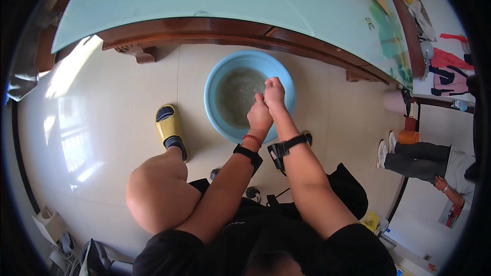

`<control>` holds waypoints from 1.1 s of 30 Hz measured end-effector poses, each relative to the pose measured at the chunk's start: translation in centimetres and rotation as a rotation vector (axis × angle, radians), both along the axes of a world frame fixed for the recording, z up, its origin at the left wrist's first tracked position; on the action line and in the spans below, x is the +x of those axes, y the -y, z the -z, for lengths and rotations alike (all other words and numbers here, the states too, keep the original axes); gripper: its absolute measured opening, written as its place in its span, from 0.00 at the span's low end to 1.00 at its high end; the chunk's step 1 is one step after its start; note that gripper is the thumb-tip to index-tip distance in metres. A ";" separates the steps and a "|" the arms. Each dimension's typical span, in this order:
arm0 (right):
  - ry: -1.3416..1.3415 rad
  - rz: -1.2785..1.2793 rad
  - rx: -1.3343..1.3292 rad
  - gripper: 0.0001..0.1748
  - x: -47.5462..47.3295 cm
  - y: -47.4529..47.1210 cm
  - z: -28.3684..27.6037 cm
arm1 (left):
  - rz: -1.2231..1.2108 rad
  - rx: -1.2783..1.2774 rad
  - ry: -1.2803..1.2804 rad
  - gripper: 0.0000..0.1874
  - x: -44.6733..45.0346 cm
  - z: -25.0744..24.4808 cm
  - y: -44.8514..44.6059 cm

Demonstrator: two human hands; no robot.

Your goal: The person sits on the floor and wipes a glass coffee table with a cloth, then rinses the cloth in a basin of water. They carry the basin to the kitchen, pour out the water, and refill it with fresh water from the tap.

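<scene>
A light-blue plastic basin (211, 96) of cloudy greyish water (238, 92) stands on the floor before me. Both my hands are over its right half, close together with fingers curled. My left hand (260, 114) is nearer to me, its thumb raised beside the other hand. Slightly farther and to the right, my right hand (274, 94) is clenched like a fist. Whatever may be inside the fingers is hidden, so I cannot tell if they hold something. Small splashes or bubbles show on the water beside them.
A wooden table with a glass top (230, 0) spans the far side, its edge just beyond the basin. My slippered foot (170, 126) rests left of the basin. A person (418, 161) stands at the right, near a pink bin (395, 101).
</scene>
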State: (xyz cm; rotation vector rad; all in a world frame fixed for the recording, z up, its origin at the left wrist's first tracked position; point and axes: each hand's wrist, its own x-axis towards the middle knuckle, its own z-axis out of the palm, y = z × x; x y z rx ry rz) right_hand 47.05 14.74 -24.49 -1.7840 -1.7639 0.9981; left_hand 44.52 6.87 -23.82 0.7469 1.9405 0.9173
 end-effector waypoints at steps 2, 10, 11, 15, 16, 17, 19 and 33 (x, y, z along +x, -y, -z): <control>-0.468 -0.030 -0.025 0.07 1.1 -0.1 -1.6 | -0.062 0.190 -0.114 0.28 0.0 -0.2 -0.8; -0.199 0.080 -0.416 0.25 2.8 3.2 7.4 | 0.006 -0.062 0.056 0.31 0.3 6.1 3.6; -0.155 0.112 -0.370 0.29 3.1 4.0 8.0 | -0.024 -0.096 0.074 0.31 0.5 6.1 4.3; -0.368 0.061 -0.435 0.28 5.9 4.0 2.8 | 0.478 -0.038 0.087 0.38 -2.6 2.7 2.6; -0.370 0.036 -0.367 0.23 6.4 3.9 0.2 | 0.521 0.022 0.301 0.37 -3.2 0.9 2.7; -0.452 -0.010 -0.383 0.21 7.0 3.7 -2.7 | 0.547 0.059 0.489 0.36 -3.8 -1.2 2.9; -0.530 -0.119 -0.311 0.17 7.7 3.7 -8.6 | 0.504 0.138 0.769 0.35 -4.6 -5.5 3.8; -0.474 -0.301 0.089 0.22 11.8 6.9 -34.1 | 0.474 0.366 0.878 0.29 -5.4 -24.3 4.8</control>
